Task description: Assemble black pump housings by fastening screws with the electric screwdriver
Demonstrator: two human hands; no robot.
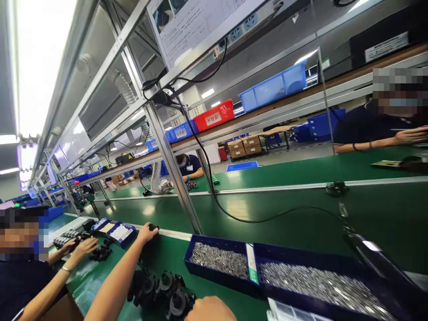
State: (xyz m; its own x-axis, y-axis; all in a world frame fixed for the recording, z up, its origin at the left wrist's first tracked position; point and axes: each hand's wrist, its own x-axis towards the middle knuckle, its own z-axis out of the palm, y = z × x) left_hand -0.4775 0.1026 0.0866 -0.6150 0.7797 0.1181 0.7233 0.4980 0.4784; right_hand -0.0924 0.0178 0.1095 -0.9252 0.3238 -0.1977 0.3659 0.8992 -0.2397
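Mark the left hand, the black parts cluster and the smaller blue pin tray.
left hand (146, 233): head view, back of the hand.
black parts cluster (166, 282): head view, a middle part's top.
smaller blue pin tray (214, 277): head view, front wall.

The right hand (210, 310) is cut off by the bottom edge. Only its back and knuckles show, so the fingers are hidden and its grip cannot be told. Just left of it, the black plastic parts (163, 289) run together, too dark to count. The left hand (146, 233) curls round a small black part (153, 227), most of it covered by the fingers and its shape unclear. Right of the right hand, a white printed sheet (288, 314) is clipped by the bottom edge, its print too small to read. Farther right, a dark blurred tool (384, 263) crosses the blue tray (301, 252) of metal pins, hiding its far corner.
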